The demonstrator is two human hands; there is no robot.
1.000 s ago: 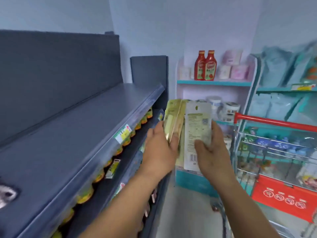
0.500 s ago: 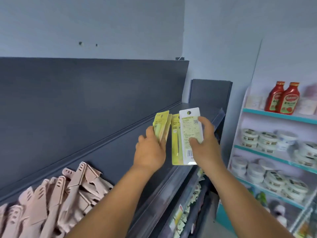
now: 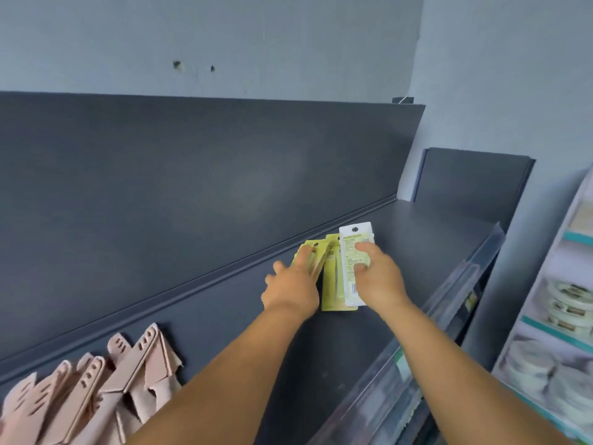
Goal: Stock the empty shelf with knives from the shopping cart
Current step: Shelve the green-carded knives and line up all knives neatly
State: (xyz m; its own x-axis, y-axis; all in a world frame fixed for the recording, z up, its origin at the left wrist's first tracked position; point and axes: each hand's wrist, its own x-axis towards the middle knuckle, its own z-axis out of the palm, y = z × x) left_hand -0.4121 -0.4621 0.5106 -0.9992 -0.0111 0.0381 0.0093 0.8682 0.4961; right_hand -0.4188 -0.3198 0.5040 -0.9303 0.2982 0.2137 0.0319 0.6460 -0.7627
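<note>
Toward the right end of the dark grey shelf, midway between its back wall and its front edge, both hands were down on a small fan of carded knife packs. The left hand lay over the leftmost yellow pack, index finger stretched along the card and the other fingers spread; whether the thumb curled beneath it could not be made out. The right hand gripped the white-backed pack, fingers curled over its printed face, barcode end toward the wrist. Between the two, a second yellow pack lay flat on the shelf, partly covered by the white one, its near end closest to the front edge. At the shelf's left end, against the back wall and well apart from the hands, a heap of pale pink sheathed knives lay jumbled. Along the front edge ran a clear plastic price rail. Off to the right stood a white rack of round tubs, blurred
</note>
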